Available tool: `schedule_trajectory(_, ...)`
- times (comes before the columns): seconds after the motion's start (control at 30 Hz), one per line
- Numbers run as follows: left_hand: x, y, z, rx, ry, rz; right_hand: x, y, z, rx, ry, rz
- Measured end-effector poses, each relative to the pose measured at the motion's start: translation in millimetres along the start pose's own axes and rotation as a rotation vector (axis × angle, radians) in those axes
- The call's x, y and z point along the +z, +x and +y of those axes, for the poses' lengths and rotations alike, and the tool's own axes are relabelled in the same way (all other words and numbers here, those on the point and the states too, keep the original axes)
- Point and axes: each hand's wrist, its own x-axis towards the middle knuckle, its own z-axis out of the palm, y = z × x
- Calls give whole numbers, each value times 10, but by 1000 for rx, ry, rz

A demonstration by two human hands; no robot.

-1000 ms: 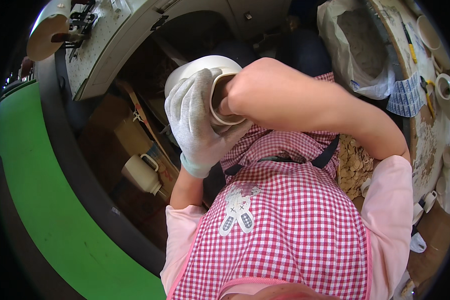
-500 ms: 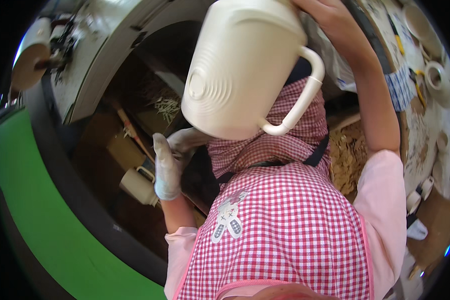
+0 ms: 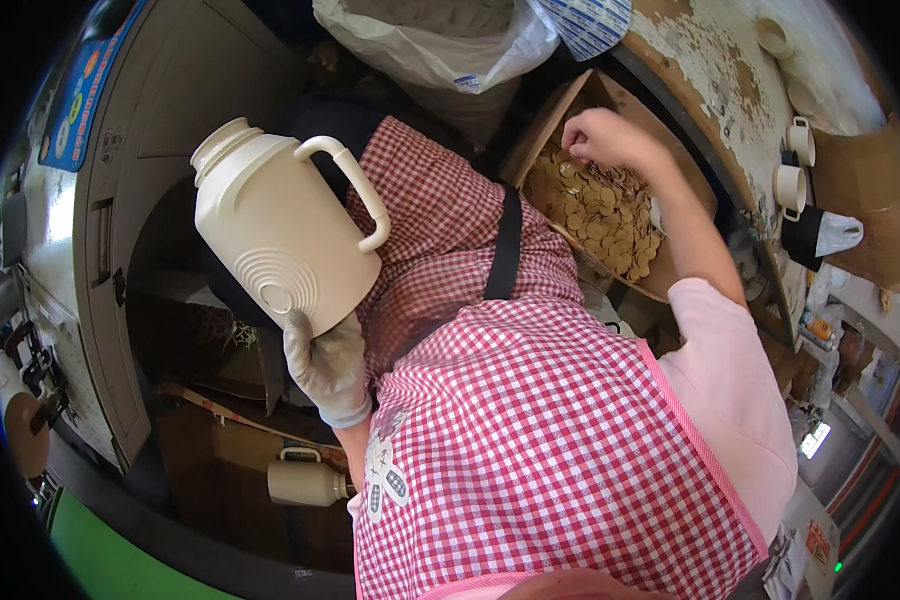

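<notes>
My left hand [image 3: 326, 368], in a pale work glove, grips a cream plastic jug [image 3: 288, 230] at its base end. The jug lies tilted over my lap, its open neck toward the upper left and its curved handle to the right. Concentric rings and a small round boss mark its side. My bare right hand [image 3: 615, 140] reaches over a cardboard box with its fingers curled in; whatever they hold is hidden. Many small round golden discs [image 3: 600, 220] lie in that box, just below the hand.
A white plastic sack [image 3: 450, 50] stands beyond my knees. Along the right runs a worn workbench [image 3: 710, 60] carrying cream cup-like parts [image 3: 790, 188]. Another cream jug [image 3: 305, 482] lies in a carton at lower left. A grey machine cabinet [image 3: 120, 230] stands at left.
My right hand has let go of the jug's upper end and moved over to the disc box. The jug has shifted left and lower, now in my left hand. The view has turned rightward.
</notes>
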Motion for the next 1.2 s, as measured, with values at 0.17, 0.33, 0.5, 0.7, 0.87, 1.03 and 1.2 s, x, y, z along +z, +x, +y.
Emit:
schedule_trajectory(0.17,-25,66,-13,2,-28,-99,1124,210,782,-11,-376,584)
schedule_trajectory(0.33,64,108,34,5,-132,-154,1077,111,763,153,-119,552)
schedule_trajectory(0.5,167,15,-50,99,99,38,631,-117,-601,-278,864,522)
schedule_trajectory(0.7,363,-20,-212,145,235,-94,658,-219,-2524,-620,1072,-183)
schedule_trajectory(0.87,416,-57,-244,192,566,61,768,-210,-2964,-651,942,6)
schedule_trajectory(1.03,459,-38,-270,187,341,-38,847,-228,-2926,-612,997,11)
schedule_trajectory(1.2,466,9,-180,118,245,-92,848,-201,-2919,-466,1012,-53)
